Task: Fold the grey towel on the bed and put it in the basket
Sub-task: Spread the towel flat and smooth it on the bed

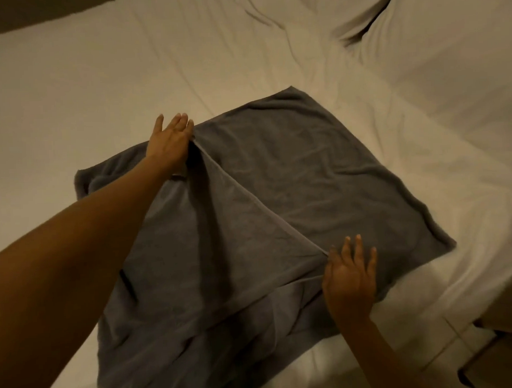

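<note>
The grey towel (291, 169) lies on the white bed (86, 92), with one layer drawn over another. The upper layer's hem runs taut and diagonal between my two hands. My left hand (170, 143) holds the hem's far end at the towel's upper left side, fingers stretched out, thumb hidden under the cloth. My right hand (350, 280) holds the hem's near end by the towel's lower right side, fingers spread. No basket is in view.
A rumpled white duvet or pillow (435, 51) lies at the back right of the bed. The bed's edge (444, 303) runs along the lower right, with pale floor and a dark-edged piece of furniture (492, 356) beyond it.
</note>
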The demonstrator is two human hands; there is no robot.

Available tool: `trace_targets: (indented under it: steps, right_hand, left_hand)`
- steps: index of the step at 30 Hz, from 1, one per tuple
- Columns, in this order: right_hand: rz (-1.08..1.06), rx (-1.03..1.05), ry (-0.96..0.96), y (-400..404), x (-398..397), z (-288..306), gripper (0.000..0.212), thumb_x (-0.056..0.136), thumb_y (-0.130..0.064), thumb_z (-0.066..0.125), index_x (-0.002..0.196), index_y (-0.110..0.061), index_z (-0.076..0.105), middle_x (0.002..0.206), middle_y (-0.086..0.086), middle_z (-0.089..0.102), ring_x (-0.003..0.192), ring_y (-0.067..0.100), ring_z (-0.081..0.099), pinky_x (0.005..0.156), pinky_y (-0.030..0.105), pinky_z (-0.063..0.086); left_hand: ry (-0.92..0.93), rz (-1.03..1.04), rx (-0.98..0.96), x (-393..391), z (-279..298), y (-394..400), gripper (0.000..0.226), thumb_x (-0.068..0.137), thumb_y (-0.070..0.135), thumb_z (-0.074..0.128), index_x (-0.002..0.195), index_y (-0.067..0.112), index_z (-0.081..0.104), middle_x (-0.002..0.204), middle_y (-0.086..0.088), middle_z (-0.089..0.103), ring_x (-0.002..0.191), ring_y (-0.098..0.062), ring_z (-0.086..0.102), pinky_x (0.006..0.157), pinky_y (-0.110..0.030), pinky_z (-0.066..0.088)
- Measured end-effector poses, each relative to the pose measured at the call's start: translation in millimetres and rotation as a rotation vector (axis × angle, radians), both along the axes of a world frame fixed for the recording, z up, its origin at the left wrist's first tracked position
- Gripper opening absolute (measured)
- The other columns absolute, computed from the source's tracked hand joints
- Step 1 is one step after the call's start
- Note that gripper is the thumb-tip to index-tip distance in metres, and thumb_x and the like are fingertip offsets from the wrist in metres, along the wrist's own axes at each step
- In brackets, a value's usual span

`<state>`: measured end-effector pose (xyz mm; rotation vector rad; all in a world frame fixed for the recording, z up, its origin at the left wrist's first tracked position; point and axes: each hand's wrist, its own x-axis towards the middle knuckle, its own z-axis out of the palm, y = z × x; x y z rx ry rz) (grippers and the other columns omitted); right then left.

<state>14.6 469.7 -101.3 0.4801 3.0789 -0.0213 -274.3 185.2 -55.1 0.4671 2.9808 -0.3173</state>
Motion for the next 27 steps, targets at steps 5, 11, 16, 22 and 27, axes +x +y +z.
trace_targets:
  steps: [5, 11, 16, 22, 27]
  right_hand:
    - [-0.034, 0.010, 0.069, 49, -3, -1, 0.038, 0.088, -0.015, 0.040, 0.099, 0.004, 0.071, 0.117, 0.032, 0.062, 0.119, 0.050, 0.051, 0.101, 0.067, 0.034]
    - [-0.064, -0.007, -0.033, 107, -23, 1, 0.044, 0.087, -0.019, 0.035, 0.103, 0.002, 0.071, 0.120, 0.031, 0.060, 0.121, 0.050, 0.050, 0.102, 0.067, 0.031]
    - [-0.093, -0.047, -0.102, 143, -55, -5, 0.056, 0.084, -0.026, 0.026, 0.105, 0.000, 0.071, 0.123, 0.029, 0.059, 0.124, 0.048, 0.048, 0.103, 0.066, 0.029]
    - [-0.127, -0.030, -0.069, 195, -92, -27, 0.029, 0.085, -0.011, 0.060, 0.112, -0.002, 0.068, 0.133, 0.027, 0.053, 0.134, 0.045, 0.037, 0.111, 0.064, 0.019]
    - [-0.139, -0.009, -0.214, 240, -115, -32, 0.045, 0.098, -0.036, 0.036, 0.142, -0.025, 0.041, 0.157, 0.005, 0.022, 0.148, 0.029, 0.000, 0.115, 0.051, -0.011]
  left_hand:
    - [-0.013, -0.050, 0.011, -14, -8, 54, 0.062, 0.098, 0.015, 0.041, 0.151, 0.008, 0.010, 0.160, -0.013, 0.009, 0.148, -0.024, 0.007, 0.118, -0.048, -0.003]
    - [-0.057, -0.064, -0.125, -39, -14, 115, 0.095, 0.086, 0.025, 0.064, 0.151, 0.007, -0.004, 0.160, -0.011, -0.003, 0.148, -0.024, -0.004, 0.118, -0.050, -0.002]
    - [-0.014, -0.031, -0.101, -76, -33, 159, 0.062, 0.101, 0.023, 0.033, 0.151, 0.008, -0.001, 0.161, -0.011, 0.000, 0.149, -0.024, -0.001, 0.119, -0.049, -0.001]
    - [-0.003, -0.060, -0.164, -125, -49, 199, 0.089, 0.086, 0.027, 0.065, 0.151, 0.010, 0.006, 0.160, -0.011, 0.007, 0.148, -0.026, 0.002, 0.118, -0.050, -0.002]
    - [-0.074, -0.106, -0.037, -166, -53, 236, 0.046, 0.096, 0.022, 0.049, 0.141, 0.019, 0.040, 0.154, -0.007, 0.030, 0.147, -0.024, 0.016, 0.118, -0.056, -0.001]
